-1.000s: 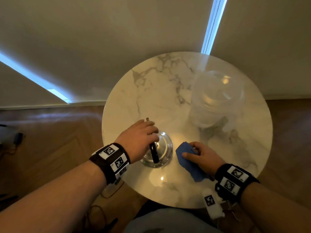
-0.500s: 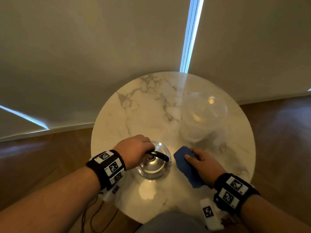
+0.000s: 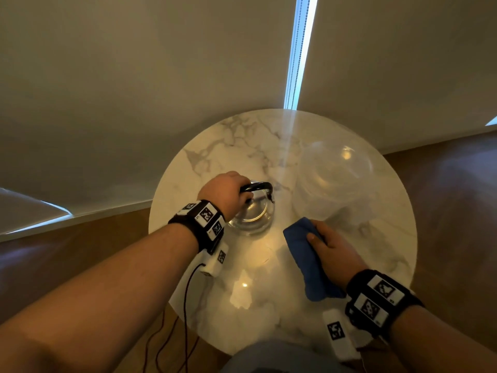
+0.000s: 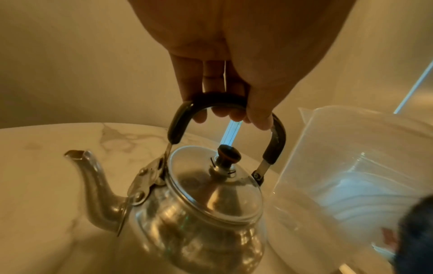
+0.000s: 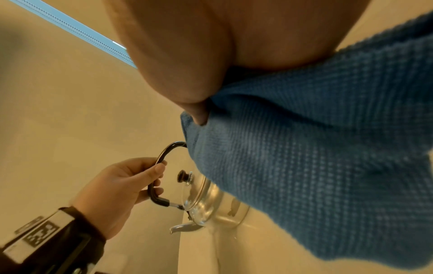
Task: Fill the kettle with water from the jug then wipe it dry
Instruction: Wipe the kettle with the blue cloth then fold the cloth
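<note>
A shiny steel kettle (image 3: 254,216) (image 4: 199,213) (image 5: 201,200) with its lid on stands on the round marble table (image 3: 242,278). My left hand (image 3: 224,195) (image 4: 225,103) (image 5: 121,185) grips its raised black handle (image 4: 274,140), fingers curled under the arch. The spout (image 4: 91,181) points away to the left. My right hand (image 3: 329,246) holds a folded blue cloth (image 3: 306,257) (image 5: 316,166) just right of the kettle, thumb on top. The clear plastic jug (image 3: 333,184) (image 4: 351,176) stands behind the cloth, to the kettle's right.
Pale roller blinds (image 3: 161,76) hang behind the table, with a bright gap (image 3: 298,49) and bead chain. Wooden floor (image 3: 67,251) surrounds the table. A dark cable (image 3: 185,305) trails from my left wrist off the table's near edge.
My left hand has swung the kettle's handle up from lying flat to standing upright. My right hand has kept the cloth beside the kettle. The head view has tilted up.
</note>
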The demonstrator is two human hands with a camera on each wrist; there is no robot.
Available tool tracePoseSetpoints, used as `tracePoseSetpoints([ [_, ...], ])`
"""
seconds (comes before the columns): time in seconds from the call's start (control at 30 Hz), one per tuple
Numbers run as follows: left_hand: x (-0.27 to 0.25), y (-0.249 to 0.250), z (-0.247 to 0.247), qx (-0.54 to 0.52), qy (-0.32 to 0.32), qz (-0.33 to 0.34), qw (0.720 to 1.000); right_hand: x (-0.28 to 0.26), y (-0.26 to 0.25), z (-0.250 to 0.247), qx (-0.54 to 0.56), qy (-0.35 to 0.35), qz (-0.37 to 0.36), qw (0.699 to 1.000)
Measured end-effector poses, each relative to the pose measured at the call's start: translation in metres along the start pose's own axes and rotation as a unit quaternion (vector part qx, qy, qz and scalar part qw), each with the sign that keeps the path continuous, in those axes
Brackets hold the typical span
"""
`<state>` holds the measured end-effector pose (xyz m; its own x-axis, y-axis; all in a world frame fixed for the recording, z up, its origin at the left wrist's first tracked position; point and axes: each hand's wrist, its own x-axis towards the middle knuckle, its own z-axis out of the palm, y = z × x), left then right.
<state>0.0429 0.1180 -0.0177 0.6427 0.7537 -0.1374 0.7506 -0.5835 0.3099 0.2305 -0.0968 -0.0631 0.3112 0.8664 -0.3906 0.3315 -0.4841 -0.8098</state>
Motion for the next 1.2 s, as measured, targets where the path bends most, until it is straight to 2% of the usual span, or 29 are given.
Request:
tracePoseSetpoints([
  [0.2,0.012,0.005,0.000,-0.021,-0.013,-0.045,0.999,-0.009,0.003,-0.014,0.046,0.012,-0.003,0.999],
  [0.23,0.009,0.007,0.001,-0.023,0.001,-0.047,0.999,-0.009,0.003,-0.018,0.063,0.016,-0.004,0.998],
  [0.33,-0.013,0.028,0.006,-0.052,0.131,-0.005,0.990,-0.012,0.005,-0.033,0.108,0.015,-0.010,0.994],
  [0.37,-0.023,0.044,0.011,-0.077,0.141,0.009,0.987,-0.014,0.007,-0.038,0.119,0.013,-0.012,0.993],
  [0.4,-0.032,0.064,0.019,-0.112,0.105,0.004,0.988,-0.015,0.010,-0.045,0.128,0.008,-0.014,0.992],
  [0.43,-0.041,0.085,0.030,-0.158,0.033,-0.027,0.987,-0.017,0.012,-0.051,0.136,0.001,-0.016,0.991],
  [0.47,-0.048,0.105,0.043,-0.236,-0.057,-0.081,0.967,-0.018,0.018,-0.056,0.137,-0.009,-0.014,0.990],
  [0.5,-0.053,0.123,0.056,-0.344,-0.133,-0.149,0.917,-0.020,0.024,-0.062,0.132,-0.020,-0.013,0.991],
  [0.57,-0.060,0.149,0.085,-0.552,-0.217,-0.257,0.764,-0.025,0.041,-0.074,0.113,-0.041,-0.012,0.993],
  [0.6,-0.062,0.160,0.098,-0.606,-0.222,-0.277,0.711,-0.028,0.052,-0.080,0.112,-0.050,-0.011,0.992],
  [0.63,-0.064,0.170,0.111,-0.633,-0.215,-0.285,0.686,-0.032,0.062,-0.086,0.119,-0.060,-0.006,0.991],
  [0.7,-0.065,0.192,0.133,-0.662,-0.183,-0.297,0.663,-0.040,0.087,-0.097,0.127,-0.076,0.018,0.989],
  [0.8,-0.063,0.220,0.168,-0.660,-0.153,-0.338,0.654,-0.050,0.128,-0.115,0.105,-0.126,0.079,0.983],
  [0.83,-0.062,0.226,0.180,-0.643,-0.150,-0.354,0.663,-0.054,0.141,-0.121,0.090,-0.149,0.103,0.979],
  [0.9,-0.058,0.235,0.205,-0.590,-0.152,-0.366,0.703,-0.061,0.163,-0.133,0.046,-0.182,0.139,0.972],
  [0.97,-0.051,0.244,0.222,-0.559,-0.154,-0.362,0.730,-0.069,0.177,-0.144,0.025,-0.192,0.160,0.968],
  [1.07,-0.031,0.257,0.228,-0.519,-0.140,-0.341,0.771,-0.067,0.187,-0.153,0.018,-0.162,0.149,0.975],
  [1.2,-0.002,0.251,0.239,-0.542,-0.094,-0.314,0.774,-0.044,0.187,-0.148,0.064,-0.102,0.127,0.984],
])
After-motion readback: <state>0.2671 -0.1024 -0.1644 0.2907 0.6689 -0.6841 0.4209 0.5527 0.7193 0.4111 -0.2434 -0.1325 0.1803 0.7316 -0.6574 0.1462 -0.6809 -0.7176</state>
